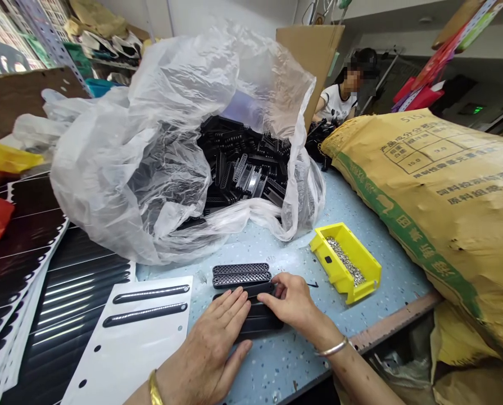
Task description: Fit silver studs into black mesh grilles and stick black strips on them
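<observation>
My left hand (211,349) lies flat with fingers stretched out on a row of long black plastic strips (257,323) on the speckled blue table (276,360). My right hand (291,301) pinches the end of the upper strip of that row with its fingertips. Two black perforated grille strips (240,275) lie side by side just beyond the hands. A white backing sheet (128,337) with two long black adhesive strips (150,294) lies to the left of my left hand.
A big clear plastic bag (150,157) full of black grille parts (243,163) stands behind. A yellow bin (346,263) of small metal screws sits right. A large tan sack (445,191) fills the right side. Stacked black sticker sheets (44,292) lie left. Another person (339,95) sits far back.
</observation>
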`<action>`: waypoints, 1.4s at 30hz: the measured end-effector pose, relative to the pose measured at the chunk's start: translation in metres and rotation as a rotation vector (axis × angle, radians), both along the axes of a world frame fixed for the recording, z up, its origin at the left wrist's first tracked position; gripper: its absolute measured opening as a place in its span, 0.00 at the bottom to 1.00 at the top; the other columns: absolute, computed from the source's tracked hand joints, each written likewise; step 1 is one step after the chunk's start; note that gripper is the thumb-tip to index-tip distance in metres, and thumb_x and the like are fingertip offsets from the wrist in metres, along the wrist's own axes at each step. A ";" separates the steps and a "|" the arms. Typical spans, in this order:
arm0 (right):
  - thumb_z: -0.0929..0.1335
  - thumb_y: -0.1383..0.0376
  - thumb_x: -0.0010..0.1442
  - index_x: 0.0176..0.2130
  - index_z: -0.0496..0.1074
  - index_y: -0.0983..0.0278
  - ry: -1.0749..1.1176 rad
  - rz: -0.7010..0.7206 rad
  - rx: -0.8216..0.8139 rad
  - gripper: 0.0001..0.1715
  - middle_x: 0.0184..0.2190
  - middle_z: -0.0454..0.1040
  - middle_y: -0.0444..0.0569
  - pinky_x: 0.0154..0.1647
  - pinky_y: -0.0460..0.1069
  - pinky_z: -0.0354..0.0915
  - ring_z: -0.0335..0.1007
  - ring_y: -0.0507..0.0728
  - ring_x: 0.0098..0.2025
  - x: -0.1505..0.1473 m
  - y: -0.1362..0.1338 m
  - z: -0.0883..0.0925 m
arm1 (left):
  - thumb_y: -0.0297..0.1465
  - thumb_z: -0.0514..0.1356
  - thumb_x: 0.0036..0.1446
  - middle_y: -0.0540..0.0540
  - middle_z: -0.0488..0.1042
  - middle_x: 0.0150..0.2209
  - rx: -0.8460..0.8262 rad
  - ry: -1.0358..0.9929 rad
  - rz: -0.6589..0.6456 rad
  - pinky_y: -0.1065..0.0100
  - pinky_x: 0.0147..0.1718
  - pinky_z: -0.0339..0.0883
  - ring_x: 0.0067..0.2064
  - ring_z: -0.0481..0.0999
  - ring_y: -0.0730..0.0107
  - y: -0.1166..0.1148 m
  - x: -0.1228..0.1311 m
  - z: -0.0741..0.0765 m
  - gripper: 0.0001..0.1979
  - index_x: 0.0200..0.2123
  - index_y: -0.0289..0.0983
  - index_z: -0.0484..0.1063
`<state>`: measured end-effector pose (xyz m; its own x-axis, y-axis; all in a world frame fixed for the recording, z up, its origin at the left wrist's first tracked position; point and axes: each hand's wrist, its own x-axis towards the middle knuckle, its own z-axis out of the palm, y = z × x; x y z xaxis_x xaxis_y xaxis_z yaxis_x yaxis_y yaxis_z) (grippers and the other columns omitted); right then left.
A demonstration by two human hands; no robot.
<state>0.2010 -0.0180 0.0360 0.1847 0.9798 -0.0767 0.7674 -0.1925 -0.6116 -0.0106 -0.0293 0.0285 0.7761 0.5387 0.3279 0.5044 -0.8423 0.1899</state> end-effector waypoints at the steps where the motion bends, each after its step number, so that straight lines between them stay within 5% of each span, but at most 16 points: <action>1: 0.75 0.61 0.42 0.34 0.76 0.68 0.068 0.006 -0.014 0.18 0.19 0.72 0.46 0.23 0.47 0.62 0.66 0.53 0.21 0.002 -0.001 -0.002 | 0.32 0.55 0.60 0.35 0.59 0.64 0.002 -0.006 -0.003 0.52 0.59 0.62 0.65 0.56 0.53 0.001 -0.001 -0.001 0.28 0.63 0.31 0.55; 6: 0.71 0.66 0.48 0.35 0.76 0.69 0.313 0.062 0.023 0.13 0.20 0.71 0.46 0.21 0.45 0.63 0.66 0.52 0.20 0.020 -0.012 -0.010 | 0.29 0.54 0.60 0.36 0.62 0.62 0.027 -0.024 -0.019 0.53 0.58 0.63 0.64 0.58 0.56 0.005 -0.005 -0.002 0.26 0.62 0.31 0.58; 11: 0.65 0.68 0.57 0.33 0.76 0.67 -0.154 0.146 0.392 0.10 0.24 0.71 0.50 0.28 0.49 0.63 0.67 0.55 0.26 0.062 -0.015 -0.012 | 0.31 0.56 0.59 0.37 0.63 0.61 0.045 -0.028 -0.032 0.55 0.58 0.64 0.63 0.61 0.56 0.008 -0.008 0.002 0.27 0.61 0.31 0.59; 15: 0.65 0.68 0.59 0.30 0.76 0.65 -0.402 0.294 0.333 0.10 0.24 0.67 0.48 0.30 0.49 0.58 0.64 0.55 0.28 0.082 -0.013 -0.017 | 0.30 0.56 0.59 0.39 0.65 0.60 -0.008 -0.084 -0.023 0.58 0.60 0.61 0.63 0.62 0.57 0.009 -0.005 0.004 0.27 0.62 0.32 0.59; 22: 0.63 0.73 0.60 0.23 0.70 0.64 -0.400 0.377 0.320 0.15 0.23 0.63 0.46 0.29 0.49 0.52 0.60 0.54 0.28 0.088 -0.013 -0.022 | 0.22 0.52 0.60 0.39 0.74 0.52 0.014 -0.202 0.005 0.61 0.58 0.61 0.60 0.66 0.60 0.012 0.009 0.004 0.20 0.56 0.33 0.65; 27: 0.62 0.77 0.57 0.26 0.68 0.64 -0.469 0.422 0.212 0.13 0.25 0.64 0.47 0.28 0.49 0.51 0.59 0.54 0.27 0.092 -0.014 -0.011 | 0.18 0.53 0.57 0.40 0.77 0.43 0.028 -0.106 -0.017 0.59 0.45 0.67 0.44 0.75 0.61 0.028 0.017 0.012 0.19 0.52 0.33 0.68; 32: 0.60 0.81 0.51 0.23 0.66 0.65 -0.523 0.416 0.224 0.16 0.23 0.65 0.49 0.27 0.50 0.49 0.56 0.53 0.24 0.088 -0.016 -0.007 | 0.24 0.55 0.59 0.43 0.75 0.33 0.032 -0.032 0.042 0.58 0.33 0.64 0.33 0.72 0.62 0.041 0.035 0.022 0.13 0.47 0.37 0.70; 37: 0.59 0.78 0.57 0.23 0.62 0.63 -0.431 0.404 0.276 0.15 0.23 0.63 0.48 0.27 0.50 0.52 0.57 0.54 0.25 0.087 -0.022 0.005 | 0.23 0.55 0.59 0.41 0.75 0.38 0.007 -0.053 0.005 0.55 0.36 0.65 0.37 0.73 0.59 0.044 0.042 0.034 0.11 0.45 0.36 0.71; 42: 0.59 0.70 0.65 0.31 0.65 0.63 -0.067 0.341 0.207 0.11 0.25 0.67 0.45 0.30 0.48 0.59 0.64 0.52 0.26 0.078 -0.035 0.010 | 0.27 0.57 0.60 0.46 0.77 0.39 -0.163 -0.222 0.128 0.61 0.38 0.68 0.39 0.75 0.64 0.038 0.010 0.044 0.12 0.47 0.40 0.70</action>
<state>0.2788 -0.0534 0.0461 -0.1555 0.9793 0.1295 0.8054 0.2016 -0.5574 -0.0010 0.0089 0.0720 0.6177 0.6867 0.3833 0.5353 -0.7242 0.4348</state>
